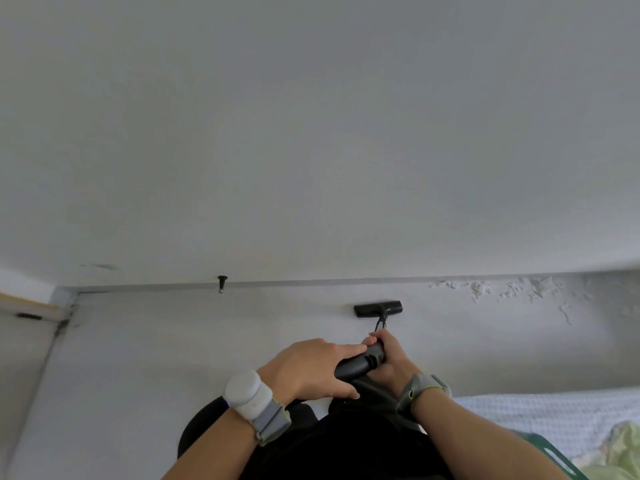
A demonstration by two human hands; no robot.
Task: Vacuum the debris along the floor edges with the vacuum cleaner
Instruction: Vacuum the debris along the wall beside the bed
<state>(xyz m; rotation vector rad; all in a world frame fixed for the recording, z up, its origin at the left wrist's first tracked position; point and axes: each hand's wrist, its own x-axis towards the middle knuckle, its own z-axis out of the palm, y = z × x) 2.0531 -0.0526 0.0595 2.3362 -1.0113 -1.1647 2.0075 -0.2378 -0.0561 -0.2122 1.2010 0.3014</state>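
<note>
We're mid-pass on the edge run. Both hands are on the vacuum cleaner handle (360, 363): left hand (311, 370) curled over its top, right hand (389, 358) just ahead, fingers wrapped tight around it. The floor head (378, 308) sits flat on the floor (173, 341), near the wall (311, 133) edge but apart from it. White flecks (502, 289) line the edge to the right; debris or chipped surface, we can't tell. Next move, we'd say: push the head up to the edge and sweep right, minding the bed (536, 410).
</note>
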